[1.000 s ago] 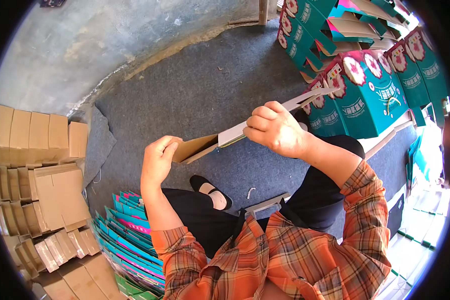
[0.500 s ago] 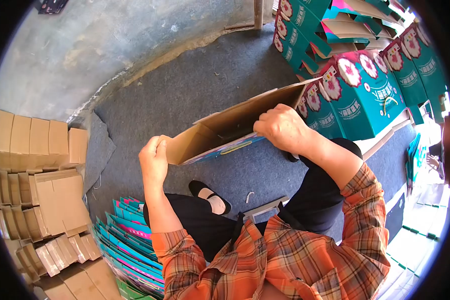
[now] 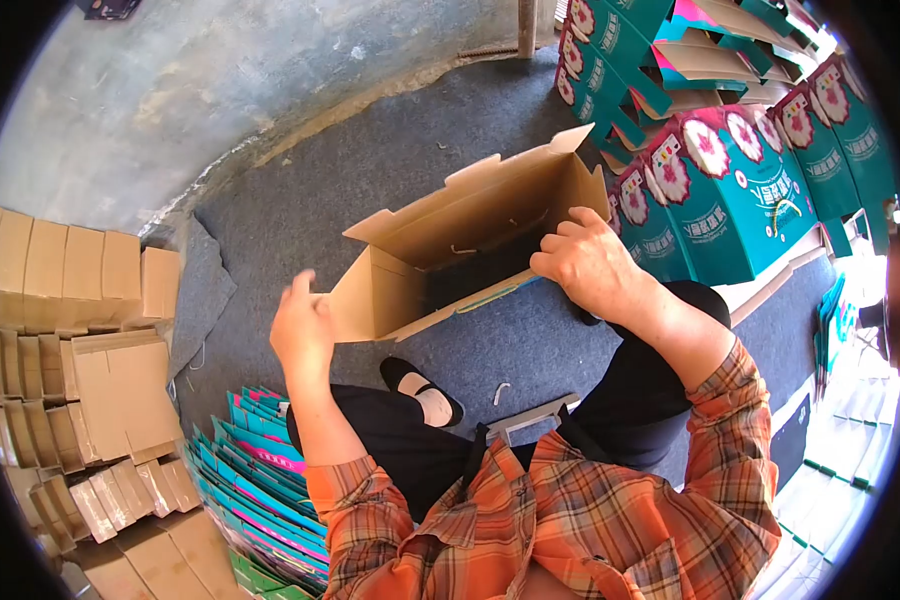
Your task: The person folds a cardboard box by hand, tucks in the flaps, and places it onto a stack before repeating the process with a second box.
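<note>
A cardboard carton (image 3: 480, 210) stands unfolded in front of me, brown inside, its top open and its edge flaps raised. Hidden from me is most of its printed outer face; only a thin coloured strip shows on the near side. My left hand (image 3: 304, 328) is at the carton's left end flap, its fingers loosened and apart, the thumb side near the flap's edge. At the right end, my right hand (image 3: 592, 262) has its fingers curled over the near top edge of the carton.
Teal printed boxes (image 3: 740, 225) stand at the right, with more stacked behind. Flat teal cartons (image 3: 260, 490) lean in a pile by my left leg. Brown cardboard boxes (image 3: 120, 385) are stacked at the left. A concrete wall (image 3: 230, 80) borders the grey floor covering (image 3: 400, 140).
The carton has spread from a narrow, partly flattened shape into a wider opening, its far side tipping up. My left hand has loosened from the flap; my right hand stays on the near edge.
</note>
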A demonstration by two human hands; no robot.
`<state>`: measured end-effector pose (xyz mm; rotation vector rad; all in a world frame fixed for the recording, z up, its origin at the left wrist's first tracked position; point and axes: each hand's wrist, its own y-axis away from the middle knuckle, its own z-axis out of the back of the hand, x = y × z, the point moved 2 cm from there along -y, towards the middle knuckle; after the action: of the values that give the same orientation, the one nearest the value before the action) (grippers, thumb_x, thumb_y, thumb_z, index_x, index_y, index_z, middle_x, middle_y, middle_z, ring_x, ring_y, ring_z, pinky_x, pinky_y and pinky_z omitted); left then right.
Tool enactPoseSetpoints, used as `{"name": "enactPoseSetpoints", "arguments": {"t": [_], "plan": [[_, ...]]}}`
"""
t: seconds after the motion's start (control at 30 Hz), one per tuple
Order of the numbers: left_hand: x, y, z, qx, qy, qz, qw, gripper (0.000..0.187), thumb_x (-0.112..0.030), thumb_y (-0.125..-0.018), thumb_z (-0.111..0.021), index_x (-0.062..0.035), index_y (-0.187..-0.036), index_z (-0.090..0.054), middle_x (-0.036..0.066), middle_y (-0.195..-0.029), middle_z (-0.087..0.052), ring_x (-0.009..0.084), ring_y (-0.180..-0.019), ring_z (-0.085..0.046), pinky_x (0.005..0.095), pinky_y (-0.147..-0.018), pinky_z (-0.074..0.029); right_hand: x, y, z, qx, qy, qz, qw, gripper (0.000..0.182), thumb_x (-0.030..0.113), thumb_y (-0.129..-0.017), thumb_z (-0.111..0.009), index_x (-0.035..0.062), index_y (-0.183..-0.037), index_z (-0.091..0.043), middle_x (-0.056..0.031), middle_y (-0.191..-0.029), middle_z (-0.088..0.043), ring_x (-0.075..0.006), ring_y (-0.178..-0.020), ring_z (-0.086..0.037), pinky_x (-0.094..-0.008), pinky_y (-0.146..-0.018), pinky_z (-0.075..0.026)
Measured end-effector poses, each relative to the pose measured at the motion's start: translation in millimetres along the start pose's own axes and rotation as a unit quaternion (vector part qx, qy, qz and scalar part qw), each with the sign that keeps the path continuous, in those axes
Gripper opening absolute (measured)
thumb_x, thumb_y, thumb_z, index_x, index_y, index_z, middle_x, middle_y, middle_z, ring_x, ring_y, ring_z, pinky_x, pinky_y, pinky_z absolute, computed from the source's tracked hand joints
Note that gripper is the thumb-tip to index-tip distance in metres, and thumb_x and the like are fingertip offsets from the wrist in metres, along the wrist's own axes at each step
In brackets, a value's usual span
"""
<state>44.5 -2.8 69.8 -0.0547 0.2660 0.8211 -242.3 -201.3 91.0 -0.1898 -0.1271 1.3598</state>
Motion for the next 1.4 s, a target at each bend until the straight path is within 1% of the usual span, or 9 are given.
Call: {"name": "enactPoseSetpoints", "arguments": {"t": [0.1,0.33,0.47,0.5,0.63,0.73,0.93,1.27,1.4], "plan": [[-36.7,-1.0,-4.0,-0.133,-0.008,-0.11,0.985,0.067,0.0,-0.077,-0.064,-0.0117,-0.14,-0.043,0.015,-0.136,-0.05,0.0309,-0.119,-0.053,0.0418,-0.095,-0.045,2.0,0.1,-2.0,0.007,-0.009,0.02,1.0,0.004,0.011,-0.073,-0.061,0.0139,-0.07,-0.061,-0.0014,-0.069,-0.058,-0.0193,-0.076,-0.062,-0.0367,-0.083,-0.045],[-87.2,-13.5,-0.1,-0.165,0.118,-0.283,0.937,0.086,0.002,-0.07,-0.074,-0.0133,-0.146,-0.037,0.016,-0.133,-0.052,0.0333,-0.123,-0.05,0.0389,-0.101,-0.042,4.9,-0.4,0.1,0.006,-0.047,0.052,0.998,0.003,0.012,-0.072,-0.061,0.014,-0.07,-0.061,-0.0002,-0.068,-0.056,-0.0181,-0.075,-0.061,-0.0351,-0.08,-0.045],[-90.2,-18.8,-16.8,-0.084,0.054,-0.258,0.961,0.049,-0.005,-0.079,-0.068,-0.0165,-0.125,-0.058,0.011,-0.102,-0.065,0.0318,-0.094,-0.063,0.0389,-0.078,-0.051,4.1,1.9,-1.0,0.006,-0.042,0.049,0.998,0.004,0.011,-0.073,-0.06,0.0137,-0.071,-0.062,-0.0002,-0.069,-0.057,-0.0187,-0.076,-0.061,-0.0373,-0.084,-0.045],[-93.3,-16.4,-14.9,-0.116,0.09,-0.279,0.949,0.025,-0.007,-0.082,-0.066,-0.0121,-0.106,-0.065,0.01,-0.093,-0.064,0.0321,-0.085,-0.063,0.0397,-0.071,-0.051,4.7,3.4,-0.8,0.011,-0.047,0.049,0.998,0.004,0.01,-0.073,-0.06,0.0136,-0.072,-0.062,-0.0005,-0.069,-0.057,-0.0195,-0.077,-0.061,-0.0387,-0.086,-0.045],[-73.7,-21.9,-6.0,-0.161,0.094,-0.27,0.945,0.007,-0.005,-0.081,-0.063,-0.0098,-0.087,-0.063,0.008,-0.089,-0.063,0.0301,-0.082,-0.064,0.0396,-0.069,-0.052,-1.8,11.5,5.7,0.027,-0.072,0.027,0.997,0.006,0.008,-0.074,-0.059,0.0133,-0.074,-0.062,-0.002,-0.069,-0.058,-0.0219,-0.076,-0.062,-0.0425,-0.091,-0.044],[-38.9,-28.2,2.2,-0.177,0.107,-0.205,0.957,0.014,0.0,-0.079,-0.061,-0.0093,-0.089,-0.067,0.009,-0.083,-0.058,0.0278,-0.078,-0.061,0.0371,-0.067,-0.049,-12.1,18.2,13.3,0.027,-0.101,-0.001,0.995,0.005,0.009,-0.075,-0.058,0.0128,-0.074,-0.061,-0.0032,-0.068,-0.057,-0.0235,-0.075,-0.062,-0.045,-0.091,-0.043],[-31.0,-14.1,-3.6,-0.111,0.143,-0.259,0.949,0.034,0.009,-0.079,-0.056,-0.0131,-0.099,-0.073,0.008,-0.079,-0.054,0.0238,-0.074,-0.058,0.0332,-0.066,-0.047,-23.2,14.9,4.2,0.029,-0.139,-0.047,0.989,0.004,0.013,-0.08,-0.061,0.0126,-0.075,-0.062,-0.0035,-0.071,-0.059,-0.0249,-0.081,-0.063,-0.0505,-0.095,-0.041],[-19.7,1.6,-26.4,-0.021,0.065,-0.283,0.957,0.042,0.017,-0.067,-0.051,-0.0066,-0.1,-0.063,0.011,-0.1,-0.059,0.0323,-0.097,-0.058,0.0356,-0.083,-0.048,-21.5,12.1,3.5,0.05,-0.173,-0.069,0.981,0.008,0.022,-0.082,-0.067,0.0138,-0.081,-0.067,-0.0024,-0.077,-0.062,-0.0241,-0.088,-0.062,-0.0546,-0.095,-0.039],[-35.0,18.1,-24.6,0.066,-0.037,-0.273,0.959,0.039,-0.008,-0.065,-0.077,-0.0048,-0.1,-0.062,0.012,-0.112,-0.057,0.0333,-0.106,-0.055,0.0419,-0.097,-0.042,-15.2,12.1,4.0,0.038,-0.175,-0.065,0.982,0.009,0.021,-0.082,-0.067,0.0126,-0.08,-0.067,-0.0029,-0.075,-0.062,-0.0246,-0.087,-0.063,-0.0539,-0.093,-0.039]]}}
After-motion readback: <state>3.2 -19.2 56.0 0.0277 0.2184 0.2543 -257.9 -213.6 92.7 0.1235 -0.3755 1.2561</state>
